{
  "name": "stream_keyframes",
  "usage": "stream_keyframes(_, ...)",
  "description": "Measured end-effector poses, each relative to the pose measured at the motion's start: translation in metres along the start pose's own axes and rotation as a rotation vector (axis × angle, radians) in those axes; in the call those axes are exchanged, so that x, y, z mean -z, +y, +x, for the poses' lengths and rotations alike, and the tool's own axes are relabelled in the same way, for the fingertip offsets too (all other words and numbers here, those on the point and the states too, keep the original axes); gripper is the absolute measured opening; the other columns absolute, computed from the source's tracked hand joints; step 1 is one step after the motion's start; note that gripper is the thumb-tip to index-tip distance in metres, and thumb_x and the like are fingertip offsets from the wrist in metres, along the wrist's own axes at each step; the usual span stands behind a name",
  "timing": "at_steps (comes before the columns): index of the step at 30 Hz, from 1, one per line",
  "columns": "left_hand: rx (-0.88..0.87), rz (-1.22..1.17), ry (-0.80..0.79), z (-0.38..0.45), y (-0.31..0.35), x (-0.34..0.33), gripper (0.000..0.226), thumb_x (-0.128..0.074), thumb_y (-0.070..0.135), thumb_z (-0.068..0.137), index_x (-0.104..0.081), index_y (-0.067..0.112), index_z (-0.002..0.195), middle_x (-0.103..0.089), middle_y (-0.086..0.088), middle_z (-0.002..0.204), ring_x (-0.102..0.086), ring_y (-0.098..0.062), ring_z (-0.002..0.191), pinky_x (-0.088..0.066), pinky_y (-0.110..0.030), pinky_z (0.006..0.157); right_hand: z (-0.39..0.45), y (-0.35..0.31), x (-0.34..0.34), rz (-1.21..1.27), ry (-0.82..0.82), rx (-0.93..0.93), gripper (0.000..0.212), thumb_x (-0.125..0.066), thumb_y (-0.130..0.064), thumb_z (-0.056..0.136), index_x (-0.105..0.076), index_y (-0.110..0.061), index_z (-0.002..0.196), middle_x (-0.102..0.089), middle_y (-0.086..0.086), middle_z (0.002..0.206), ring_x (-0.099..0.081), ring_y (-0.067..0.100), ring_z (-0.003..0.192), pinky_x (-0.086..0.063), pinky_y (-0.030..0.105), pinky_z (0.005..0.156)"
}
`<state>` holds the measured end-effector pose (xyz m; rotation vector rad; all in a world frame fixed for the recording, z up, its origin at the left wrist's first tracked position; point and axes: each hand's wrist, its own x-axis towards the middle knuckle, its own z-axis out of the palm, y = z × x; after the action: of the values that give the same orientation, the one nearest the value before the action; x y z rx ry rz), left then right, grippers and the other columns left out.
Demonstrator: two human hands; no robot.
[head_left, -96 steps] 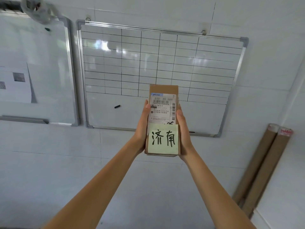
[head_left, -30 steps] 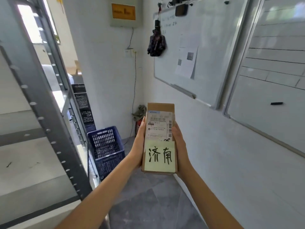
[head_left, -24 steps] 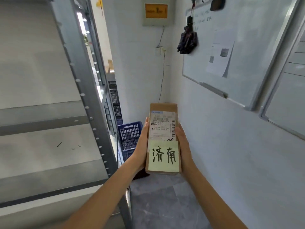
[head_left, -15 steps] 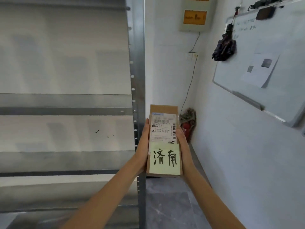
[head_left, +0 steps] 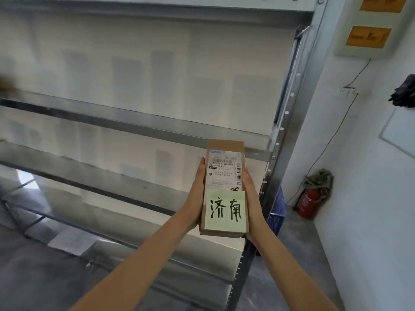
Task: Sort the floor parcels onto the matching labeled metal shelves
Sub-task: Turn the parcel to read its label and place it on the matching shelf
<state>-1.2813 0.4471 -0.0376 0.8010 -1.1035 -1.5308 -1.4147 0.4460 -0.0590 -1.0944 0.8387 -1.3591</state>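
A small brown cardboard parcel (head_left: 225,153) is held upright in front of me, with a white shipping label and a yellow sticky note (head_left: 225,211) bearing two handwritten characters. My left hand (head_left: 197,196) grips its left edge and my right hand (head_left: 250,198) grips its right edge. Behind it stands the grey metal shelf rack (head_left: 143,124), whose blurred shelves look bare. The parcel hangs in front of the rack's right end, apart from the shelves.
The rack's perforated right upright (head_left: 289,108) stands just right of the parcel. A blue plastic crate (head_left: 277,212) sits on the floor behind that post. A red fire extinguisher (head_left: 308,203) stands at the wall. A white sheet (head_left: 71,240) lies low on the rack.
My view has swung left from the whiteboard wall to face the shelf rack. The parcel stays gripped in both hands at the same spot before me.
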Motion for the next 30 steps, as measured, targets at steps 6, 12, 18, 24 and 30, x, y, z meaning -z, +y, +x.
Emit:
stream_keyframes(6,-0.051,-0.012,0.106,0.008,0.017,0.056,0.065,-0.021,0.060,0.101,-0.062,0.015,0.125,-0.074,-0.015,0.104,-0.072,-0.027,0.087,-0.057,-0.036,0.072,0.037,0.022,-0.049,0.032,-0.098,-0.024,0.084,-0.071,-0.068,0.079,-0.053,-0.018,0.144,-0.067,0.028,0.129,-0.068,0.041,0.101,-0.057,0.050,0.086)
stream_keyframes(12,-0.106,-0.007,0.196,0.032,0.027,0.117,0.060,-0.020,0.055,0.103,-0.063,0.016,0.118,-0.075,-0.012,0.095,-0.073,-0.024,0.078,-0.059,-0.032,0.066,0.098,0.052,-0.089,0.044,-0.218,-0.091,0.064,-0.061,-0.057,0.087,-0.058,-0.012,0.132,-0.076,0.020,0.110,-0.076,0.027,0.085,-0.063,0.034,0.069)
stream_keyframes(18,-0.098,-0.042,0.371,0.054,0.047,0.187,0.069,-0.028,0.065,0.098,-0.060,0.013,0.130,-0.068,-0.023,0.120,-0.067,-0.036,0.100,-0.053,-0.048,0.091,0.156,0.082,-0.152,0.096,-0.370,-0.134,0.055,-0.058,-0.046,0.099,-0.054,-0.006,0.137,-0.068,0.028,0.125,-0.069,0.036,0.102,-0.061,0.039,0.080)
stream_keyframes(24,-0.148,-0.074,0.642,0.059,0.066,0.244,0.061,-0.028,0.057,0.101,-0.073,0.018,0.108,-0.077,-0.013,0.098,-0.075,-0.025,0.082,-0.059,-0.035,0.073,0.203,0.121,-0.211,0.144,-0.542,-0.209,0.057,-0.055,-0.046,0.098,-0.051,-0.008,0.141,-0.063,0.030,0.132,-0.065,0.040,0.109,-0.056,0.051,0.092)
stream_keyframes(30,-0.152,-0.114,0.767,0.050,0.083,0.293,0.062,-0.026,0.059,0.101,-0.069,0.017,0.116,-0.077,-0.011,0.101,-0.075,-0.024,0.084,-0.059,-0.035,0.072,0.222,0.149,-0.267,0.165,-0.640,-0.295,0.075,-0.069,-0.060,0.084,-0.053,-0.013,0.142,-0.067,0.025,0.129,-0.066,0.046,0.112,-0.047,0.065,0.104)
